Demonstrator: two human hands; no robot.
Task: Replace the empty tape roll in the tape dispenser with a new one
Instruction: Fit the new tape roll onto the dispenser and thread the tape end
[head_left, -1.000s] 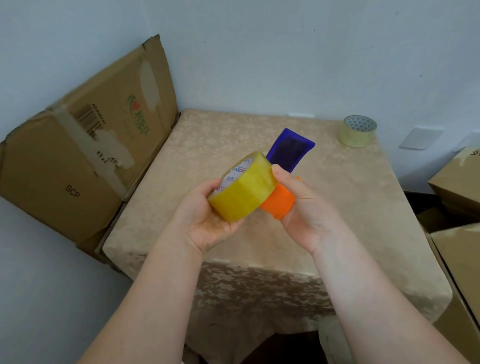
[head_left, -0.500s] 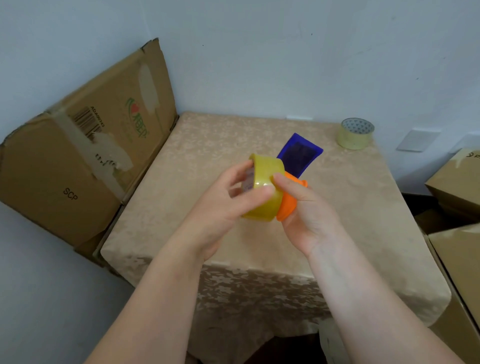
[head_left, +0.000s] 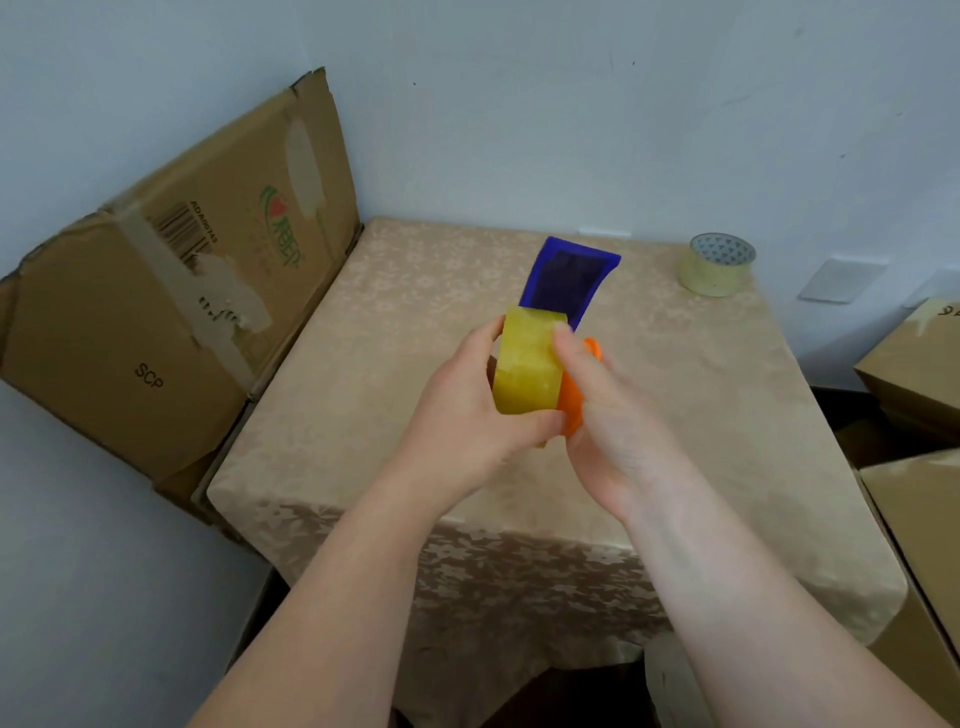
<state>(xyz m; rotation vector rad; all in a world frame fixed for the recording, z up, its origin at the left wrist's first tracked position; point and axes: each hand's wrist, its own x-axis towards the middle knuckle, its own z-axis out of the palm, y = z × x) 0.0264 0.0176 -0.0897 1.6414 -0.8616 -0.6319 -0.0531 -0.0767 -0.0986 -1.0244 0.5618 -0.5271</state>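
I hold a full yellow tape roll (head_left: 527, 364) above the table's middle, its outer band facing me. My left hand (head_left: 467, 410) grips it from the left and below. My right hand (head_left: 602, 410) holds the tape dispenser (head_left: 569, 278), whose blue handle points away from me and whose orange part (head_left: 574, 395) shows just right of the roll. My right forefinger rests on the roll's top right edge. The roll presses against the orange part; whether it sits on the hub is hidden. A thin, nearly used-up roll (head_left: 719, 265) stands at the table's far right corner.
The table (head_left: 363, 364) wears a beige patterned cloth and stands in a room corner. A flattened cardboard box (head_left: 171, 322) leans against the wall on the left. More cardboard boxes (head_left: 919, 467) are stacked close to the right edge.
My left hand has turned the yellow roll from flat-side-up to band-facing-me and pushed it right, against the dispenser's orange part. The dispenser has tilted more upright.
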